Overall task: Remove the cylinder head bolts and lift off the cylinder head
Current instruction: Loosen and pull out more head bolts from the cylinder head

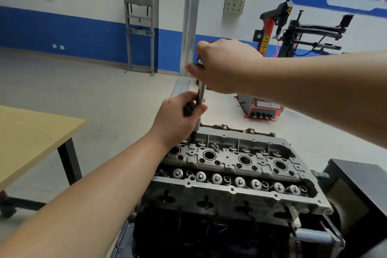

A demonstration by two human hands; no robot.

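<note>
**Inspector:** Report the grip and where the work sits.

**Operator:** I see the cylinder head seated on the engine block, low and right of centre. A long extension bar stands close to upright, its lower end on a bolt position at the head's far left end. My left hand has its fingers curled round the bar's middle and also grips a dark socket-like piece. My right hand is closed over the top of the tool; what it holds there is hidden, so I cannot tell whether it is a ratchet head or a handle.

**Inspector:** Hazards?

**Operator:** In my judgement, three. First, the bar leans slightly; if the bit is not square in the bolt, torque could cam it out and round the drive. Second, a sudden release could drive my left knuckles onto the valve springs. Third, the loose dark piece in my left palm could drop into an open bore.

**Inspector:** Bolt engagement confirmed?

**Operator:** No. My left wrist partly covers the seat; I cannot tell.
</note>
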